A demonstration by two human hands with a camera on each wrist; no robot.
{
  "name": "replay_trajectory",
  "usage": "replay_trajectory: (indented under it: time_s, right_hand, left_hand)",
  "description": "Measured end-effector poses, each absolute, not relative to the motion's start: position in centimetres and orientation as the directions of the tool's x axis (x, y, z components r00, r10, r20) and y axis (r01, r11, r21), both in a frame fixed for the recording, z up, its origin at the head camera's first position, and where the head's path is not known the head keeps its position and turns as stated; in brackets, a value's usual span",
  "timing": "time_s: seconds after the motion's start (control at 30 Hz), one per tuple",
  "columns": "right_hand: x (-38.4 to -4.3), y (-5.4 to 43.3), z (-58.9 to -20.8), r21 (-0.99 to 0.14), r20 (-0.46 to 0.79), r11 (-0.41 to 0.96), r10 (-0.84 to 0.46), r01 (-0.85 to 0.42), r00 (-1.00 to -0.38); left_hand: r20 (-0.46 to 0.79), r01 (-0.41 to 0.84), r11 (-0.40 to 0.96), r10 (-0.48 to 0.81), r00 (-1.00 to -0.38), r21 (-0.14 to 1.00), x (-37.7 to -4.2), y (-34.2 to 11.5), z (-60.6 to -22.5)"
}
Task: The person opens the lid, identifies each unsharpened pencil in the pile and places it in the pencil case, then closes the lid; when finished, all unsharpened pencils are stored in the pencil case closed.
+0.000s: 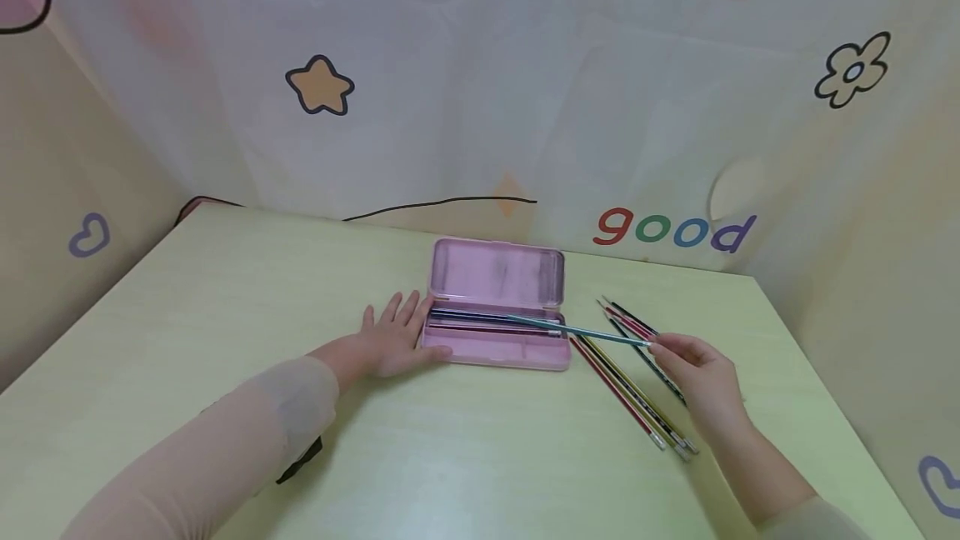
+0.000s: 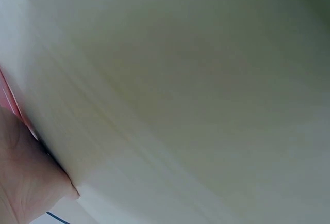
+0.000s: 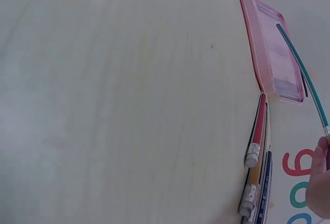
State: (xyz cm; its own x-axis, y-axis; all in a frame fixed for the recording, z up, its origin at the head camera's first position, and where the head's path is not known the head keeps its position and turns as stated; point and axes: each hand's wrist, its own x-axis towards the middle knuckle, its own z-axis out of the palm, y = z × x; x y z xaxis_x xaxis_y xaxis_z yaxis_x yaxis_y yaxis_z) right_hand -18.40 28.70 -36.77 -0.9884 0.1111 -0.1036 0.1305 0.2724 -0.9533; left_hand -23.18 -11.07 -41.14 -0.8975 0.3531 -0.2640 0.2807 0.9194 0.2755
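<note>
a slender teal pencil (image 1: 603, 334) slanted above the open, rectangular pink pencil case (image 1: 480, 350), its right end pinched by the right hand (image 1: 701, 377), forearm (image 1: 772, 469) angled in from the lower right. the left hand (image 1: 393, 342) lay, fingers spread, against the case's left side; the head view alone showed this spread.

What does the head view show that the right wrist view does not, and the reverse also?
Only the head view: pencils inside the pink case, the left sleeve and the flower drawing.
Only the right wrist view: a tiny dark speck on the table.
Both: the right hand pinching a teal pencil, the open pink case, loose pencils and the star drawing.
</note>
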Motion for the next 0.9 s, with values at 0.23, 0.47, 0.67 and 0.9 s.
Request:
replay_trajectory:
  time_s: [0.23,0.47,0.67,0.9]
  right_hand:
    - [-19.7,27.2,-36.7,-0.920,-0.141,0.352,0.111,0.171,-0.984]
    - [-20.4,26.1,-36.9,-0.930,-0.143,0.331,0.073,0.159,-0.987]
    - [-20.9,25.4,-37.1,-0.930,-0.147,0.333,0.053,0.156,-0.988]
    - [-21.8,24.7,-37.1,-0.934,-0.150,0.322,0.040,0.155,-0.988]
  left_hand:
    - [-0.265,0.277,0.918,0.353,-0.897,0.282,-23.1,-11.1,-41.0]
    - [-0.273,0.269,0.917,0.350,-0.896,0.294,-23.2,-11.2,-41.0]
    - [-0.282,0.262,0.919,0.345,-0.895,0.294,-23.2,-11.3,-41.5]
    - [-0.272,0.272,0.920,0.349,-0.897,0.283,-23.4,-11.1,-41.5]
